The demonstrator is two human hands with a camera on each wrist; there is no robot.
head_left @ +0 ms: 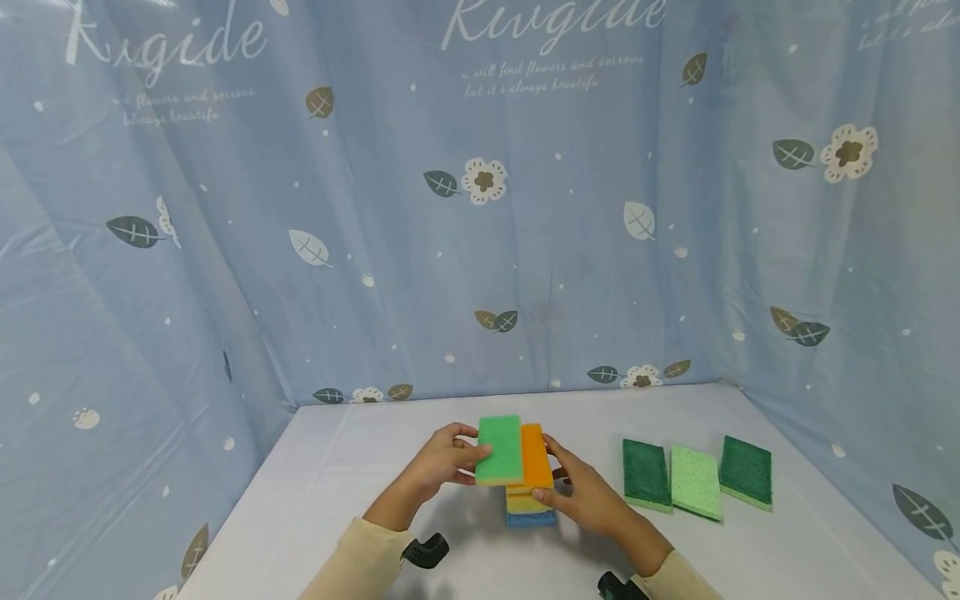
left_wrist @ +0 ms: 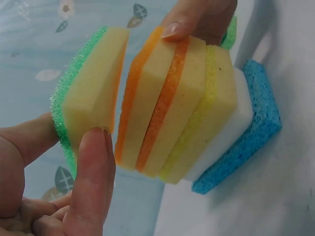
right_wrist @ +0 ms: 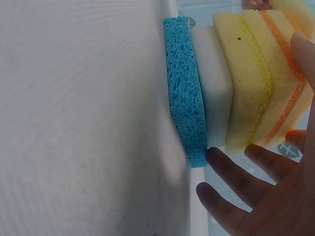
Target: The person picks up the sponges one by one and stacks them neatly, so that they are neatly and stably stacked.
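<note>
My left hand (head_left: 444, 457) pinches a green-topped sponge (head_left: 500, 450) by its left side, thumb and fingers on opposite faces. In the left wrist view this sponge is tilted, with a narrow gap between most of it and the stack. The stack has a blue sponge (left_wrist: 246, 132) on the table, then a white block (right_wrist: 212, 83), a yellow-layered sponge (left_wrist: 202, 113) and two orange-layered sponges (left_wrist: 147, 98) on top. My right hand (head_left: 588, 496) holds the upper stack from the right, thumb on the near side and index finger on the far side; its lower fingers spread beside the lower layers.
To the right on the white table (head_left: 360, 467) lie a dark green sponge (head_left: 646, 472), a light green one (head_left: 696, 479) and another dark green one (head_left: 746, 469). A blue patterned curtain (head_left: 555, 250) hangs behind and along both sides.
</note>
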